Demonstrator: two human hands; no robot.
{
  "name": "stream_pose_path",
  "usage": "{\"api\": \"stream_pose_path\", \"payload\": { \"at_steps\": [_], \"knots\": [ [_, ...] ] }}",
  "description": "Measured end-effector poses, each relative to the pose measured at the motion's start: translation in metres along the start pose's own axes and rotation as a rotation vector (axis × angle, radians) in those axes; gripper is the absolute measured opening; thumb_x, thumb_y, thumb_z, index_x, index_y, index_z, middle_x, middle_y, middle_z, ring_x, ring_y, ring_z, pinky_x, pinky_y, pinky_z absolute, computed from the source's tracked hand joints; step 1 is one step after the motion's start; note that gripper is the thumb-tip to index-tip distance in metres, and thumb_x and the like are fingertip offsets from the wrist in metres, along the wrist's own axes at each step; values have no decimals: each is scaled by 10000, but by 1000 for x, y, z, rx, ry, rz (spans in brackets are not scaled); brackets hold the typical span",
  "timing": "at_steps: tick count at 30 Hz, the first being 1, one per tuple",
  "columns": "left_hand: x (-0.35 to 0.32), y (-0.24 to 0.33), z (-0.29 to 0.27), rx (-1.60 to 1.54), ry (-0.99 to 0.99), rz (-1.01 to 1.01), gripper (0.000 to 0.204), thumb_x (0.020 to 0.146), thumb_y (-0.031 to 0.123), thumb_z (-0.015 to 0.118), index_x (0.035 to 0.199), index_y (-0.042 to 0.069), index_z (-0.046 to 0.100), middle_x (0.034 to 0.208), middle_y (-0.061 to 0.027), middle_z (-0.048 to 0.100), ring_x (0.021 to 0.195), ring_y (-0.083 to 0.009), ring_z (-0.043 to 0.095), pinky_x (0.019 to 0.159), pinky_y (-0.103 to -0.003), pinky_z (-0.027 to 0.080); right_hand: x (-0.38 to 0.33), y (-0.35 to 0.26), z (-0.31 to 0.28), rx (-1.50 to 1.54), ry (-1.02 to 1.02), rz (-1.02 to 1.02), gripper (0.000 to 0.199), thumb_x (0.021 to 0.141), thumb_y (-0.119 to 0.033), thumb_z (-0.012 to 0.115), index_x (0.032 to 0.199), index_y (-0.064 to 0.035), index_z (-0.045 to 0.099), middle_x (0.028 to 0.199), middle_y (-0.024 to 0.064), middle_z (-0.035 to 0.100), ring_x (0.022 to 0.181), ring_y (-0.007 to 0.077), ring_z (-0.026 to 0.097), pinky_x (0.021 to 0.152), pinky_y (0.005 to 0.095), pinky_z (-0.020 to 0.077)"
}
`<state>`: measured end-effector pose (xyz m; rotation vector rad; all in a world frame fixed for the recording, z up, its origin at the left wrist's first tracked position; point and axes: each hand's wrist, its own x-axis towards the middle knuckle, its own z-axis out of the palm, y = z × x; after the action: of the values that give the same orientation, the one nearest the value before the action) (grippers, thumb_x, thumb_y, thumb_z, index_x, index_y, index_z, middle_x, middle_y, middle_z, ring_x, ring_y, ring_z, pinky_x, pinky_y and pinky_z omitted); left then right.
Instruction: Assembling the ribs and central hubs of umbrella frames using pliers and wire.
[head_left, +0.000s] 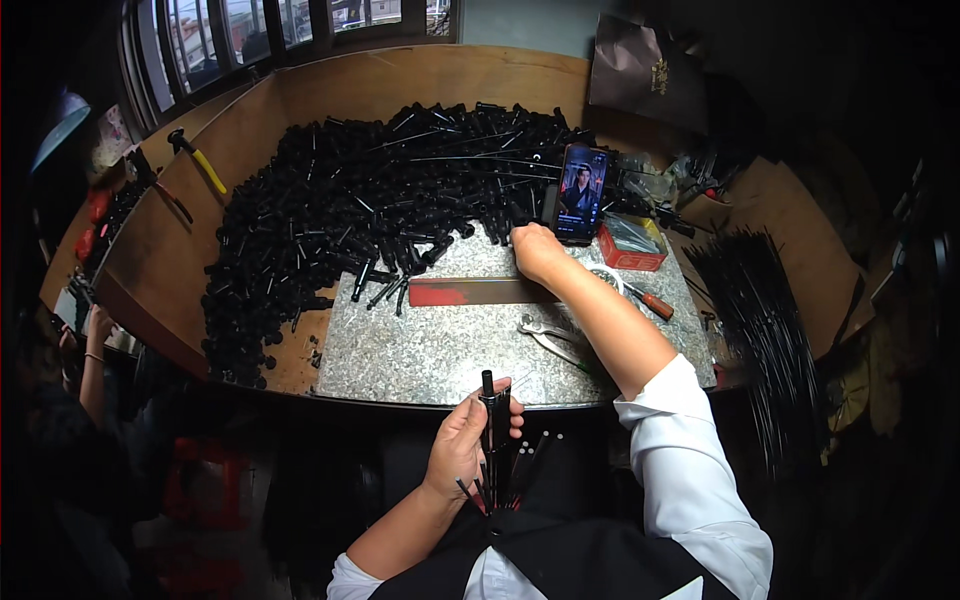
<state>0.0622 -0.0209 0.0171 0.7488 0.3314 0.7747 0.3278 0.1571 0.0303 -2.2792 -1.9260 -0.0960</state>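
Observation:
Low in front of me, my left hand (462, 445) is wrapped round an upright black tube (489, 425) with a capped top. Thin black rods (478, 492) stick out around its lower end. My right hand (541, 255) reaches across the stone slab (400, 350) to the near edge of a big heap of short black tubular parts (400, 175). Its fingers are curled, and whatever they grip is mostly hidden. Just beside that hand stands a phone (580, 195) with a lit screen. A flat bar with a red end (480, 291) lies under the right wrist.
Pliers (555, 340), a screwdriver (652, 303) and a red box (632, 243) lie on the slab's right. Long black rods (765, 330) are bundled beyond its right edge. Wooden walls (420, 75) enclose the heap; a hammer (200, 162) hangs on the left one. Another person's arm (95, 365) shows far left.

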Motion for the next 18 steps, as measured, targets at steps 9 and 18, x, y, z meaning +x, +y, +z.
{"api": "stream_pose_path", "payload": {
  "at_steps": [9, 18],
  "knots": [
    [-2, -3, 3, -14, -17, 19, 451, 1011, 291, 366, 1317, -38, 410, 1034, -121, 594, 909, -161, 585, 830, -293, 494, 10, 5, 14, -125, 162, -157, 151, 788, -71, 538, 859, -72, 671, 974, 149, 629, 948, 315, 609, 792, 395, 508],
    [-4, -7, 5, -20, 4, 24, 444, 1010, 295, 364, 1304, -33, 418, 1012, -127, 593, 902, -171, 594, 812, -308, 503, -19, -20, -14, 293, 337, -411, 113, 803, -90, 613, 901, -35, 604, 928, 142, 571, 842, 335, 576, 743, 378, 489]
  ]
}}
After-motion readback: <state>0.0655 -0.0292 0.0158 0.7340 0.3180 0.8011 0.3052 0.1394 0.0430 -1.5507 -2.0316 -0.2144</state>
